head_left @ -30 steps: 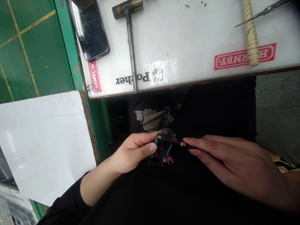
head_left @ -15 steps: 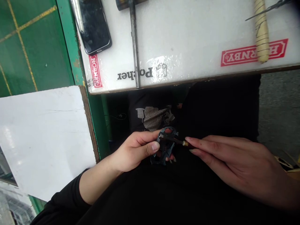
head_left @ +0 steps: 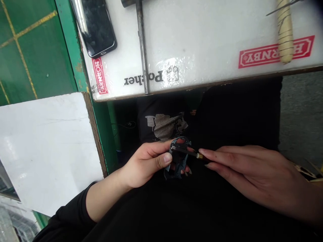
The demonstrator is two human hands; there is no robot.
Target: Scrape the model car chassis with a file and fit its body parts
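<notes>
A small blue-grey part (head_left: 179,168) with a curved, open frame is held in my left hand (head_left: 148,163), the thumb on its near left side and fingertips showing behind it. My right hand (head_left: 249,171) pinches the dark handle of a slim tool (head_left: 185,151) with a brass collar. The flat dark blade of the tool lies across the opening of the part, its tip near my left thumb. Both hands are over my lap, below the table edge. Most of the tool's handle is hidden by my right fingers.
On the white wrapped table top (head_left: 202,33) lie a black phone (head_left: 97,30), a hammer (head_left: 142,50) with a metal shaft and a cream wrapped handle (head_left: 285,37) with a thin metal rod across it. A white board (head_left: 47,144) stands at the left, over green metal (head_left: 27,53).
The view has shifted slightly, so the table items sit a little further left or higher. The part and the tool blade have tilted slightly; both hands keep their grip.
</notes>
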